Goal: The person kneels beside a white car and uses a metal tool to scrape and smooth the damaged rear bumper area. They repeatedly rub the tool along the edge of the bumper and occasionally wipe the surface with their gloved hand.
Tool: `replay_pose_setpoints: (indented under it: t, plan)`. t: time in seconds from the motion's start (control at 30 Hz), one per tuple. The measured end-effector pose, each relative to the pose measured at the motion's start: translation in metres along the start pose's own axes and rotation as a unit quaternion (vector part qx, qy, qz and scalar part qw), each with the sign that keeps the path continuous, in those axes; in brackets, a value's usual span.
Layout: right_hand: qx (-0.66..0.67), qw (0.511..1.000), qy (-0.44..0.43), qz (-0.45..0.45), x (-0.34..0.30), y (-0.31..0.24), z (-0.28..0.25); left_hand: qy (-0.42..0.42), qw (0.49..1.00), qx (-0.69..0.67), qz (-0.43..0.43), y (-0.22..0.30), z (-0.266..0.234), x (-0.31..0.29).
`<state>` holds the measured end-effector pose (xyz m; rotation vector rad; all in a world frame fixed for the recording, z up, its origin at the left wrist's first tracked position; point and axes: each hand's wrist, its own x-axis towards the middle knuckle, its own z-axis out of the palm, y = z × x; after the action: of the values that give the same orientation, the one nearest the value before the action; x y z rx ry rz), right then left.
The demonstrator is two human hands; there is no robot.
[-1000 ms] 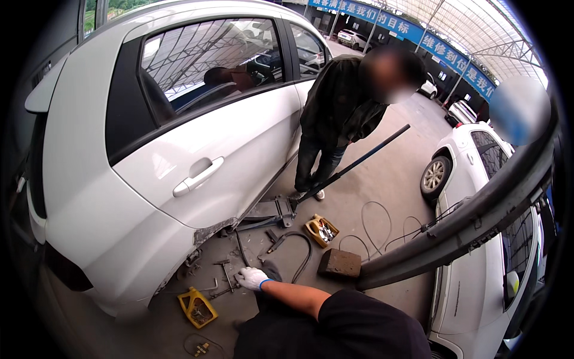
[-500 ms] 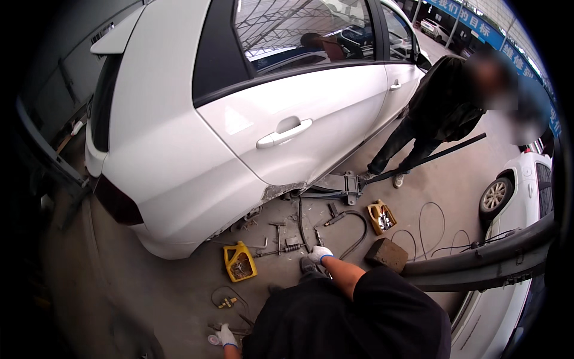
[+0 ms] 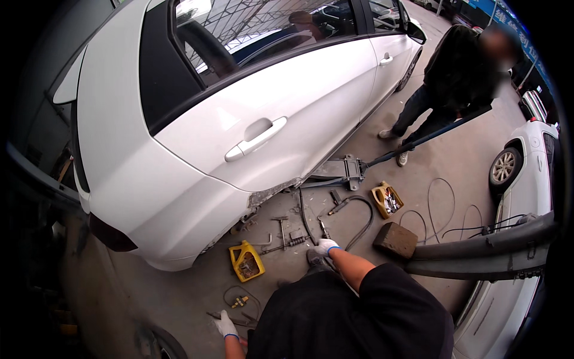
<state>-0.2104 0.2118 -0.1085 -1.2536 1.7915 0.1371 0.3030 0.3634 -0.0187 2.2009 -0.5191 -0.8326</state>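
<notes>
Off bumper edge [image 3: 167, 261], L hand [image 3: 226, 324] has room, R hand [image 3: 326, 246] @ tool [image 3: 323, 227], grips unclear.

Floor jack [image 3: 353, 170]: car [image 3: 287, 134] left; co-worker [image 3: 454, 66] behind, right; jug [image 3: 378, 194] near right; block [image 3: 394, 240] front right; tool [image 3: 323, 227] by right hand [image 3: 325, 246], front left.

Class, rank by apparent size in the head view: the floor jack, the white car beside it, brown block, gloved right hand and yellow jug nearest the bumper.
1. White car
2. Floor jack
3. Brown block and yellow jug: too alike to rank
4. Gloved right hand
</notes>
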Motion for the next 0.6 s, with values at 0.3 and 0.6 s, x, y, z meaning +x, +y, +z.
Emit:
replay_pose_setpoints:
  t: [0.3,0.6]
  plan:
    - [-0.012,1.000,-0.004,0.022,0.005,0.029,-0.017,0.060,0.942,-0.300,-0.139,0.070,-0.004,-0.004]
    - [0.290,0.956,-0.037,0.013,0.009,-0.048,0.012,-0.001,0.821,-0.511,-0.255,0.105,0.035,-0.028]
